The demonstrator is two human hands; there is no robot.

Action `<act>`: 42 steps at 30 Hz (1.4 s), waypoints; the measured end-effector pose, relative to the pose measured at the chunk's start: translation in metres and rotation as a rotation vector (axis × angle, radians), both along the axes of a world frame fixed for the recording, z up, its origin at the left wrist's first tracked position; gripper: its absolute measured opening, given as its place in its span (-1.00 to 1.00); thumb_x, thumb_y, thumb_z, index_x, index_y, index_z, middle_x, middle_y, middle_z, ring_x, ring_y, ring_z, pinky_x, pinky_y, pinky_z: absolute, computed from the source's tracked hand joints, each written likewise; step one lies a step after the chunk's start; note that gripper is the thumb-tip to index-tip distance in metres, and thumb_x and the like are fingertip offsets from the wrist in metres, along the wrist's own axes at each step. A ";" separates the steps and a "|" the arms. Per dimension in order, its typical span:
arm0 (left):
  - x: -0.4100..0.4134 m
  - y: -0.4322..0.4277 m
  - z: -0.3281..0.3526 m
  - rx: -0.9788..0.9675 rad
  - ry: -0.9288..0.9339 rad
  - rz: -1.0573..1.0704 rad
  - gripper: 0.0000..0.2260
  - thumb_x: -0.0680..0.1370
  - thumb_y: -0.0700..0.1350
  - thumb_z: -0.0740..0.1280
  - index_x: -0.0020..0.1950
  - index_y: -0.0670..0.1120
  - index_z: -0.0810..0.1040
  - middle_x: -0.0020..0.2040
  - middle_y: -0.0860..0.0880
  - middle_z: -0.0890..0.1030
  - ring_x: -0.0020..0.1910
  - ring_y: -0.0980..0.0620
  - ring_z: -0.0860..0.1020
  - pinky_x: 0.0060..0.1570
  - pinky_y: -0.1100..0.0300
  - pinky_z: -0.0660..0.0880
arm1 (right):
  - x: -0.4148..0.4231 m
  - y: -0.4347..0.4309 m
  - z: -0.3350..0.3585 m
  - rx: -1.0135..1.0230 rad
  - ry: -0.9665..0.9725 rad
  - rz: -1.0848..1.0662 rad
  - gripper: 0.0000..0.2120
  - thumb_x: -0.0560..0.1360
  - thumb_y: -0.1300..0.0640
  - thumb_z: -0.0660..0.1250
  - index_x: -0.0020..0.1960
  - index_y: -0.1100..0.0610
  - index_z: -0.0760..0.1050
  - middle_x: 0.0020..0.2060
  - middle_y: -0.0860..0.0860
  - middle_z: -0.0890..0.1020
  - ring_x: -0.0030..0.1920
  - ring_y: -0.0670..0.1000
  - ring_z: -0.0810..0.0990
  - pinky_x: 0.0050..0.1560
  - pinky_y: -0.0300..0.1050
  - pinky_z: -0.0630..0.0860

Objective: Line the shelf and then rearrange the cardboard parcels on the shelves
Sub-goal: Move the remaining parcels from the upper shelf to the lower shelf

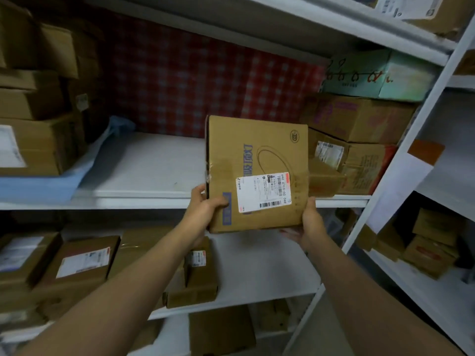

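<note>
— Holding anything, those hands?

— Both are on one cardboard box (257,160), lifted in front of the middle shelf (144,160). The left hand (203,209) clasps its near left corner, thumb laid across the top face and fingers curled round the edge. The right hand (312,222) takes the near right corner, thumb up the side and fingers underneath.

— And the box itself?

— It's tilted up with its label (264,192) facing us and its far end past the shelf's front lip. I can't say whether it touches the board, as the view is soft there.

— What's around the hands?

— Beyond the left hand is the white board. Further left, a blue sheet (38,187) lies on it under a stack of boxes (38,145). Just beyond the right hand more boxes (359,119) are piled, with a green carton (380,75) on top. Red checked cloth (185,78) hangs behind. Below the forearms sit labelled parcels (79,265), and a small parcel (201,276) lies right under the left wrist.
</note>
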State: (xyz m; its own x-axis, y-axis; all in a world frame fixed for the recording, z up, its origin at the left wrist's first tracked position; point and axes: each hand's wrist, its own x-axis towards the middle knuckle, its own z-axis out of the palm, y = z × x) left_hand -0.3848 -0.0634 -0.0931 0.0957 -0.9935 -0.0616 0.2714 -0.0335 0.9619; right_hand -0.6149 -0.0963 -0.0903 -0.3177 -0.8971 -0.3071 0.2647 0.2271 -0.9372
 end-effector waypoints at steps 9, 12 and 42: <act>0.070 0.057 -0.117 0.373 -0.296 -0.088 -0.40 0.33 -0.51 0.36 0.31 -0.14 0.39 0.10 -0.14 0.60 0.09 -0.10 0.54 -0.05 0.08 0.53 | 0.033 0.036 -0.088 0.300 0.071 0.301 -0.79 0.56 0.00 0.24 0.10 0.06 0.55 0.12 0.05 0.58 0.13 0.18 0.48 0.27 0.32 0.40; 0.099 0.071 -0.157 0.527 -0.318 -0.118 -0.52 0.38 -0.52 0.35 0.26 -0.21 0.47 0.05 -0.12 0.61 0.13 -0.14 0.53 0.06 0.02 0.52 | 0.057 0.041 -0.122 0.368 0.109 0.410 -0.75 0.57 -0.03 0.25 0.18 0.03 0.53 0.19 0.04 0.58 0.17 0.18 0.49 0.28 0.37 0.38; 0.333 -0.005 -0.204 0.881 -0.792 0.477 -0.35 0.46 0.17 0.39 0.51 0.19 0.25 0.50 -0.19 0.24 0.47 -0.30 0.19 0.44 -0.19 0.21 | 0.363 -0.099 -0.199 0.422 0.500 1.090 -0.36 0.54 0.21 0.36 0.53 0.08 0.16 0.37 0.16 0.43 0.26 0.22 0.53 -0.10 -0.08 0.65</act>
